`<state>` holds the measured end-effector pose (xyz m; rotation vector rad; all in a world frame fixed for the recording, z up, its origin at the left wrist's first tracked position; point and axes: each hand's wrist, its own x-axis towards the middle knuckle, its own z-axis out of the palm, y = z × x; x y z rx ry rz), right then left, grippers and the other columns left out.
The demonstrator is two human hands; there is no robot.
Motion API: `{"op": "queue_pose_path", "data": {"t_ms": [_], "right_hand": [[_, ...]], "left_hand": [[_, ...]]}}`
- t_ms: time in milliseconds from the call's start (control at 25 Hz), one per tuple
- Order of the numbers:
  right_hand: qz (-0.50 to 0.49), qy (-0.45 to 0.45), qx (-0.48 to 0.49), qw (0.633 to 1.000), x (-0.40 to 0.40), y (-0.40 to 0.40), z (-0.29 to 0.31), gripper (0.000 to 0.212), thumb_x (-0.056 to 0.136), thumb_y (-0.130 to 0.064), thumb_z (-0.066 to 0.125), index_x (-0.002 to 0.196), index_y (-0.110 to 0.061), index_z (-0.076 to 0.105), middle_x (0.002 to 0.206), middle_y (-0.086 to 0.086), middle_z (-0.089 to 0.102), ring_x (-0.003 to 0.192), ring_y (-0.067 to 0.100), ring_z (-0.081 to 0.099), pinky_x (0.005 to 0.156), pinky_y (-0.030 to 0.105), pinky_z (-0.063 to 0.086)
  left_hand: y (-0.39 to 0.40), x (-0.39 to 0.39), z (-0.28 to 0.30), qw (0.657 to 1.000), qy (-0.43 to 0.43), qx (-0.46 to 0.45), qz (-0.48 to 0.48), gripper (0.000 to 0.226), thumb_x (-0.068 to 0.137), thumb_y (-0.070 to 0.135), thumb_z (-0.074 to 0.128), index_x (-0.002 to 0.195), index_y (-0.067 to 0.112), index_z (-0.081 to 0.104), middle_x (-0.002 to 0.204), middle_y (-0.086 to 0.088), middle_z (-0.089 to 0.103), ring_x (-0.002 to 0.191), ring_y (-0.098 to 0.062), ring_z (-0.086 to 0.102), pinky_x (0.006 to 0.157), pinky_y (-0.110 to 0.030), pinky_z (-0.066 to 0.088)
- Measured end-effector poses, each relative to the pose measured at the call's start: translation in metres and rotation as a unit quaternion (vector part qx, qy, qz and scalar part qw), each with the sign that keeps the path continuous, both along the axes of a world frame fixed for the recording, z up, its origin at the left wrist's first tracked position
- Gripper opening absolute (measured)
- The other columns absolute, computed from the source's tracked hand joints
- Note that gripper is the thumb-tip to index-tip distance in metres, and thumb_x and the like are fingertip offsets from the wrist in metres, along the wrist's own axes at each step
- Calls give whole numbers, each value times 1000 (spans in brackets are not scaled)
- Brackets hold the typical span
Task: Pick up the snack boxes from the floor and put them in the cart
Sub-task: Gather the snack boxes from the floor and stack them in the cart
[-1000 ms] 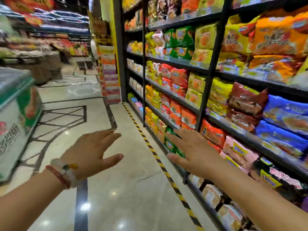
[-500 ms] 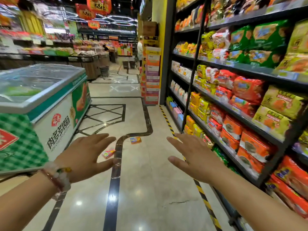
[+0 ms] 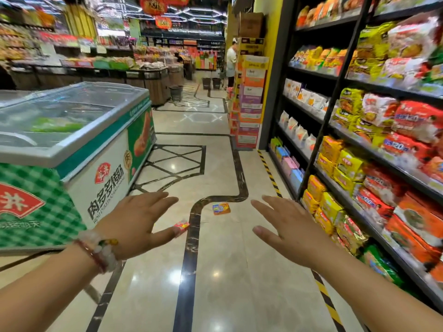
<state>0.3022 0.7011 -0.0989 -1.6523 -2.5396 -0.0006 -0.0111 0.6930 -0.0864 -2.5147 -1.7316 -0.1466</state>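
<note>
- The chest freezer (image 3: 79, 149) on the left has a clear sliding lid; through it only a green blur of packs shows, and what they are cannot be made out.
- The shelves (image 3: 374, 149) on the right hold rows of bagged noodle packs in yellow, orange, red and green; their print is too smeared to read.
- A tower of stacked cartons (image 3: 250, 101) stands at the shelf end, beside a yellow pillar.
- Dark bins (image 3: 176, 92) stand far down the aisle; their contents are hidden.
- Two snack boxes lie on the floor (image 3: 215, 271): the orange snack box (image 3: 221, 208) just beside the dark inlaid stripe, and the red snack box (image 3: 182, 225) nearer, partly hidden behind the left thumb.
- The left hand (image 3: 134, 224), with a bead bracelet at the wrist, is stretched forward, grip wide and holding nothing.
- The right hand (image 3: 290, 233) is likewise spread flat, grip wide, touching nothing.
- Both hands are well apart from the boxes, with the orange one seen between them.
- A person (image 3: 231, 61) stands far off, partly hidden by the cartons.
- No cart can be made out.
</note>
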Motion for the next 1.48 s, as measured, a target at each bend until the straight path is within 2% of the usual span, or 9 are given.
{"op": "queue_pose_path", "data": {"t_ms": [160, 400, 600, 840, 1000, 1120, 1240, 1360, 1480], "right_hand": [[31, 0, -10, 999, -13, 100, -7, 98, 62, -84, -15, 149, -43, 4, 158, -10, 11, 142, 9, 5, 115, 27, 1], [54, 8, 5, 999, -31, 278, -20, 115, 49, -84, -32, 149, -43, 5, 158, -10, 12, 142, 11, 8, 116, 30, 3], [68, 1, -26, 997, -56, 383, -28, 118, 47, -84, -34, 150, -42, 6, 157, -10, 14, 139, 11, 8, 115, 28, 3], [65, -18, -25, 997, -98, 507, -52, 115, 52, -82, -34, 150, -40, 8, 157, -7, 18, 142, 14, 14, 116, 31, 6], [50, -3, -42, 998, -126, 577, -65, 104, 61, -85, -20, 150, -40, 9, 157, -8, 16, 141, 11, 11, 116, 28, 5], [36, 1, -58, 998, -137, 618, -81, 91, 68, -74, -7, 151, -39, 9, 157, -8, 15, 142, 12, 10, 115, 28, 3], [35, 5, -61, 998, -135, 662, -103, 100, 68, -82, -17, 151, -36, 13, 156, -4, 21, 143, 17, 16, 117, 33, 8], [36, 6, -67, 997, -132, 707, -120, 101, 68, -83, -18, 151, -35, 16, 156, -2, 25, 142, 19, 22, 116, 36, 14], [31, -11, -95, 995, -123, 767, -136, 87, 75, -75, 2, 150, -35, 22, 154, -2, 29, 140, 21, 28, 113, 37, 23]], "left_hand": [[92, -12, -20, 1000, 8, -1, 14, 120, 46, 90, -24, 149, 39, 13, 155, 11, 20, 140, -11, 22, 113, -30, 17], [242, -29, -22, 999, 1, 0, 44, 119, 49, 90, -22, 148, 38, 16, 153, 11, 24, 138, -11, 26, 113, -32, 20], [341, -44, -36, 999, -7, -16, 37, 100, 62, 84, -3, 148, 37, 18, 152, 12, 25, 137, -9, 27, 112, -29, 20], [472, -86, -63, 999, -14, -25, 17, 113, 58, 88, -16, 148, 33, 24, 153, 4, 29, 138, -16, 31, 111, -34, 24], [565, -108, -74, 999, -12, -32, -4, 95, 69, 80, 5, 148, 31, 26, 155, 1, 26, 139, -19, 29, 111, -35, 23], [612, -113, -82, 999, 26, -26, -7, 82, 77, 72, 21, 140, 24, 43, 146, -5, 42, 129, -26, 44, 103, -42, 36], [650, -116, -98, 998, 61, -18, 6, 68, 81, 65, 35, 124, 19, 60, 126, -10, 61, 108, -29, 63, 83, -43, 51], [693, -114, -111, 996, 69, -48, 13, 67, 80, 65, 36, 122, 19, 62, 123, -9, 63, 105, -27, 65, 80, -41, 53], [743, -107, -128, 994, 79, -73, 26, 67, 80, 65, 36, 121, 19, 62, 121, -9, 64, 104, -27, 65, 81, -40, 53]]}}
